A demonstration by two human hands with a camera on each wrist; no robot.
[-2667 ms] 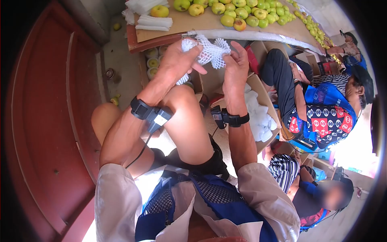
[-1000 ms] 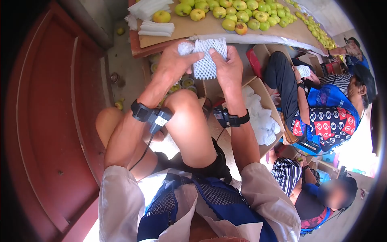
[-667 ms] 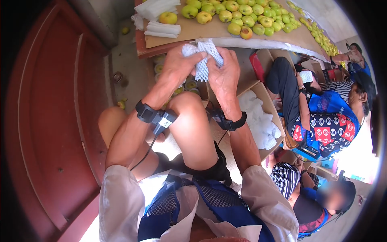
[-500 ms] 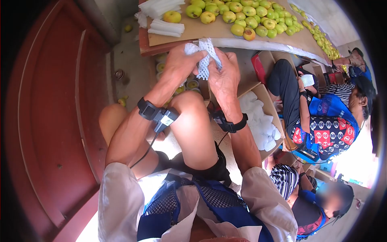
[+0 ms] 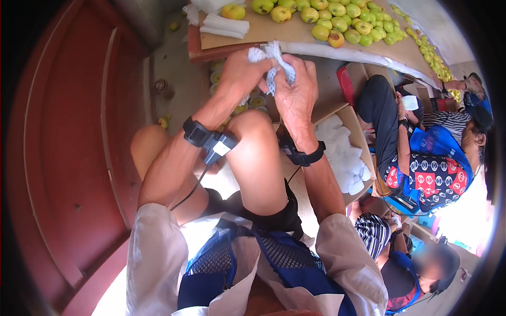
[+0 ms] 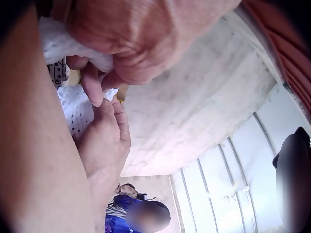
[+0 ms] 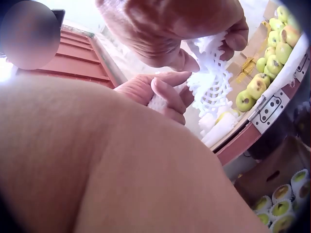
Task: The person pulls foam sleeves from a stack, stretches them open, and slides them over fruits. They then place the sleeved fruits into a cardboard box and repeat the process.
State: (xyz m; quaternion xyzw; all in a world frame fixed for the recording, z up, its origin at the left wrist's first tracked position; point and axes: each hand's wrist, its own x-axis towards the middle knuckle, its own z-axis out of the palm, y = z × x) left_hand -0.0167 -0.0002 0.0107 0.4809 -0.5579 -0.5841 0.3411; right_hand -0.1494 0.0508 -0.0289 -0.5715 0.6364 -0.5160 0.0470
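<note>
In the head view, a white foam net sleeve is bunched up between my two hands. My right hand pinches it with thumb and fingers, its back toward the camera. Pressed against it from the other side is the thumb of my left hand, which also grips more white foam netting in its palm. Part of that netting is hidden by the fingers. Seen from the right wrist, the sleeve hangs with its mesh spread below the fingers.
Green-yellow apples and a stack of flat foam sleeves lie on the table. A carton of white foam netting stands by my right forearm. Net-wrapped apples sit in a box under the table edge. Several people sit at the right.
The sleeve was stretched out, then spread flat between both hands; now it is bunched narrow. My right hand has rolled over so its back shows. The head view has shifted slightly.
</note>
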